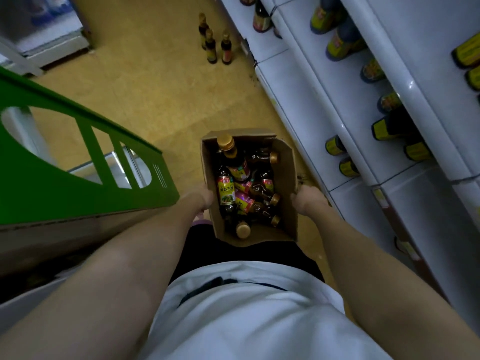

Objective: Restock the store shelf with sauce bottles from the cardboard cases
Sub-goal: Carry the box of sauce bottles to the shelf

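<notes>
Open brown cardboard case (288, 193) of dark gold-capped sauce bottles (226, 193) sits between both hands: left hand (205, 197) grips its left wall, right hand (309, 200) its right wall, beside the white store shelf (337, 81) at right.

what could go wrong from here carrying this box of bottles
The dark glass sauce bottles lie jumbled in the open brown cardboard case, so they may knock together or spill if it tilts. The left hand and right hand grip only its side walls, which might flex. Three brown bottles standing on the floor ahead are a trip hazard.
</notes>
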